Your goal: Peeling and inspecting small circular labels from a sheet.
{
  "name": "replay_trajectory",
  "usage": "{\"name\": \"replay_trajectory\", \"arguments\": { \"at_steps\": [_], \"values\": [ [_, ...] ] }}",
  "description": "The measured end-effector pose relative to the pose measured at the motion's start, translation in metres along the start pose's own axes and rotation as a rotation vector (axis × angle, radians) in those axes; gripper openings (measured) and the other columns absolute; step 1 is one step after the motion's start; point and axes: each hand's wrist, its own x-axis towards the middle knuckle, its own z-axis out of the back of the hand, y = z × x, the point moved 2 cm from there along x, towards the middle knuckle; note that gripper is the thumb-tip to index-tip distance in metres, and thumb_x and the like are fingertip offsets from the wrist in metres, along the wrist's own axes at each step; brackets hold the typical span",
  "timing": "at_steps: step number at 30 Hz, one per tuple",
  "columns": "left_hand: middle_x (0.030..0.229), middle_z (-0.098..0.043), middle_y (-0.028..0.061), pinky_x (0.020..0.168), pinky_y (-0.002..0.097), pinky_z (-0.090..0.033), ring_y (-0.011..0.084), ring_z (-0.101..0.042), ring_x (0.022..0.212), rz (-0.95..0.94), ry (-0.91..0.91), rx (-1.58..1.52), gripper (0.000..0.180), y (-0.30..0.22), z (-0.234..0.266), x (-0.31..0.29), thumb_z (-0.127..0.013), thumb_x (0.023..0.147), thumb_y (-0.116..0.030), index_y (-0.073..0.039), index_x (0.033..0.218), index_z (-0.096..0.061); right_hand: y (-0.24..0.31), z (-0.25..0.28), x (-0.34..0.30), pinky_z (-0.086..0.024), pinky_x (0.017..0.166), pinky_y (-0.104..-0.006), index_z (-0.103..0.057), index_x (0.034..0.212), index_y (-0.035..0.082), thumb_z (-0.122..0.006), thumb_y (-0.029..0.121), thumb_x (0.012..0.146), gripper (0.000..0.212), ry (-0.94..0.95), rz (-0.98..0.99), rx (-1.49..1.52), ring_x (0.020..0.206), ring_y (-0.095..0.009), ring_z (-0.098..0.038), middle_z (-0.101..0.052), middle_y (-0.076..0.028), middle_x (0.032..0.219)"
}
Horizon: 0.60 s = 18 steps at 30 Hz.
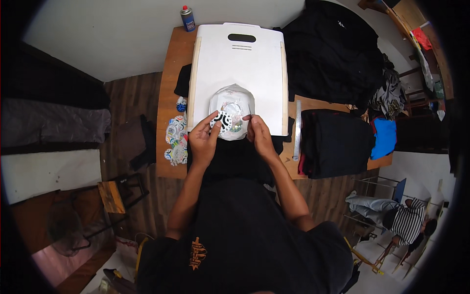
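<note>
My left hand (204, 139) pinches a round white sticker-like piece (222, 121) with a black and green pattern between thumb and fingers. Behind it, a white bowl-like container (215, 101) with an uneven rim sits on the lower part of a large white board (240, 63). Clear film and small colored scraps (235, 109) lie inside the container. At its right side my right hand (261, 136) is closed, thumb against fingers. A small dark tip shows at those fingers, too little to name.
Round printed pieces (176, 134) are heaped on the wooden table (171, 54) at left. A metal ruler (297, 130) and folded black cloth (338, 142) lie at right. A spray can (187, 18) stands at the back. Another person (409, 220) in stripes is at far right.
</note>
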Motion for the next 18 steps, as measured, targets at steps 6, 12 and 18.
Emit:
{"name": "replay_trajectory", "arguments": {
  "at_steps": [6,12,18],
  "values": [
    [0.101,-0.067,0.0081,0.080,0.0189,-0.047,0.0058,-0.060,0.088,-0.027,0.031,0.002,0.034,0.000,0.004,0.002,-0.064,0.093,0.000,0.009,0.126,-0.059,-0.008,-0.023,-0.022,-0.027,0.049,-0.0231,-0.053,0.102,0.003,-0.034,0.033,0.108,0.035,0.070,0.088,0.000,0.051,-0.006,-0.029,-0.034,0.003,0.059],
    [0.111,-0.067,0.0139,0.085,0.0219,-0.048,0.0109,-0.062,0.098,-0.047,0.059,0.023,0.032,-0.004,0.006,0.001,-0.062,0.094,0.002,0.011,0.124,-0.058,-0.037,-0.030,-0.034,-0.025,0.049,-0.0231,-0.053,0.099,0.003,-0.038,0.034,0.108,0.035,0.098,0.125,0.109,0.051,-0.005,-0.028,-0.033,0.005,0.060],
    [0.115,-0.066,0.0159,0.089,0.0232,-0.048,0.0127,-0.062,0.102,-0.043,0.072,0.021,0.033,-0.008,0.006,0.000,-0.062,0.094,0.003,0.011,0.125,-0.058,-0.035,-0.033,-0.034,-0.025,0.049,-0.0230,-0.053,0.097,0.004,-0.038,0.035,0.108,0.036,0.113,0.124,0.138,0.052,-0.005,-0.028,-0.033,0.005,0.060]
  ]
}}
